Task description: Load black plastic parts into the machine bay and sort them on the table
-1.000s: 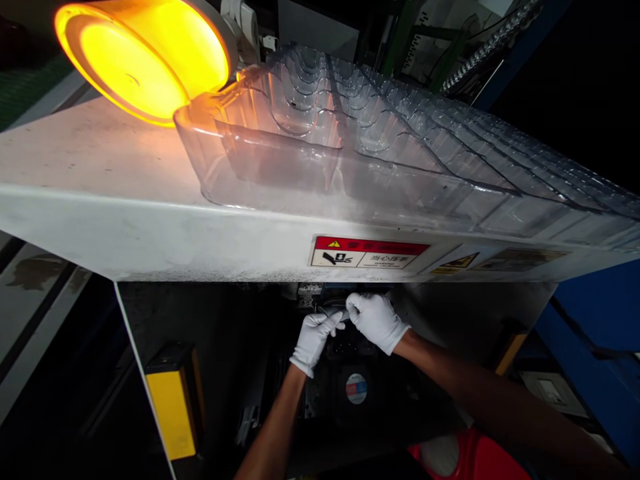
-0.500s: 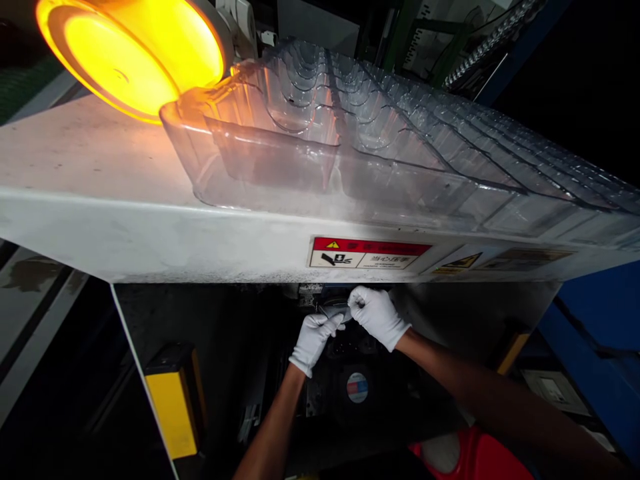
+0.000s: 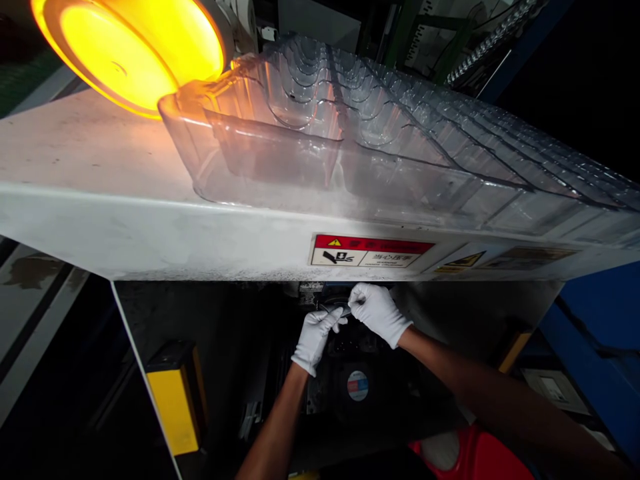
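Two gloved hands meet in the dark opening under a white machine ledge. Far left, a glowing orange lamp sits on top of that ledge, and just beside it a clear plastic tray with many moulded pockets stretches away to the right along the ledge top. Lower left, a yellow block stands on the dark panel beside the opening. The left hand, in a white glove, reaches up with its fingers curled, thumb and forefinger pinched towards a small greyish piece that lies between both hands; what the piece is cannot be told. The right hand, also white-gloved, comes in from the right with its fingers closed on the other end of that same piece, close under the ledge edge. Below the hands a black fan with a round red and blue label sits in the machine. Above the right hand a red and white warning sticker is stuck on the ledge face. A red object shows at the bottom right.
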A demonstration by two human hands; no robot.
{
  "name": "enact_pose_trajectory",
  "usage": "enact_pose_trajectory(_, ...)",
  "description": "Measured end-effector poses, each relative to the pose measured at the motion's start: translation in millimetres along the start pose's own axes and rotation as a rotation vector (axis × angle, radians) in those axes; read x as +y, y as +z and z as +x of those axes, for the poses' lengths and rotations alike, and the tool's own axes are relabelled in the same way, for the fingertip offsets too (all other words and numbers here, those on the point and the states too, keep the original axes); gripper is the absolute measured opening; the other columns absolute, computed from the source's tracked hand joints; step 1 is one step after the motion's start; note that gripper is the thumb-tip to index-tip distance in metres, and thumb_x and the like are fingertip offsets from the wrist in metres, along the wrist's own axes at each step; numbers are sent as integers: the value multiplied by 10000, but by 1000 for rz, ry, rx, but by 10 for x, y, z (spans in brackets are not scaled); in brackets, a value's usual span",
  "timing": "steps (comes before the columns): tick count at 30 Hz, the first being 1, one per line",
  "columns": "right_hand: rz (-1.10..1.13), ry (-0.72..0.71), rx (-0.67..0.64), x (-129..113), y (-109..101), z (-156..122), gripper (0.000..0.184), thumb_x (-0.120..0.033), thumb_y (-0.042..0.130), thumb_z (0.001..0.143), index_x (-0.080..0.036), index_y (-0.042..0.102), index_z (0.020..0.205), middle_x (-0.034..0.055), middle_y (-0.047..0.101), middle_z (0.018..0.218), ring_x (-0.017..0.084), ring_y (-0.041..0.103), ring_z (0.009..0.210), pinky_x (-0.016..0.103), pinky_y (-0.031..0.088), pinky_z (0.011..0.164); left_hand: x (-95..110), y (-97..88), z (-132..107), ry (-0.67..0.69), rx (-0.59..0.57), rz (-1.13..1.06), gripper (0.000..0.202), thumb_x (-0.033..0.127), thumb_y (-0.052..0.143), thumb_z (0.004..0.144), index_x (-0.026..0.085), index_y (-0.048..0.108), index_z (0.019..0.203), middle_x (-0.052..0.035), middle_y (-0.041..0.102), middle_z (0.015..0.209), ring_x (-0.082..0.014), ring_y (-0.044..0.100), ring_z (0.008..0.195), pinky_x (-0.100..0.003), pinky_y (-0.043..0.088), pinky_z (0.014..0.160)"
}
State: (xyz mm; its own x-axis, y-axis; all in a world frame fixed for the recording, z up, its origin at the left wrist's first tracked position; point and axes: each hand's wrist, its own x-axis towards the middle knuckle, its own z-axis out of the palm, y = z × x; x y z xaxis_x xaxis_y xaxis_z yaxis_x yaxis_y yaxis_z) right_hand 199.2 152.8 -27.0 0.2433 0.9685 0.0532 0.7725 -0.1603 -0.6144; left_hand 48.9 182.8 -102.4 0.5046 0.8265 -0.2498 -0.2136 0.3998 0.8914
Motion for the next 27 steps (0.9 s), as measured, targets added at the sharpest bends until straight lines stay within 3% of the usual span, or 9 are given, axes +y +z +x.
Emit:
enact_pose_trajectory(7,70,-18,-14,38,16,-24,110,-99,591,698,-207,615,695,-35,688,673,131,644,623,216,479,614,-32,-28,-14,-6,-18,-14,401,433,730,756,198,608,456,-57,739,635,-244,687,778,-345,423,846)
enact_pose_trajectory(15,7,-41,60,105,21,-91,108,-187,589,794,-226,583,895,-3,705,799,164,676,732,260,487,695,53,31,-13,-32,11,-32,418,433,702,783,201,601,449,-59,749,668,-217,665,715,-350,411,862)
enact_pose_trajectory(21,-52,-24,12,23,-41,-67,54,-198,593,788,-230,559,761,-38,647,688,129,600,616,229,420,604,-9,8,-18,-24,-12,-61,398,407,720,778,199,610,458,-29,713,594,-202,661,697,-330,409,858)
enact_pose_trajectory(27,-146,56,-9,-94,-50,-42,242,-271,764,659,-222,529,632,-70,539,530,116,455,487,250,260,502,-65,-28,-42,-15,-50,-75,375,389,718,789,192,620,485,-23,722,620,-179,639,661,-306,430,799)
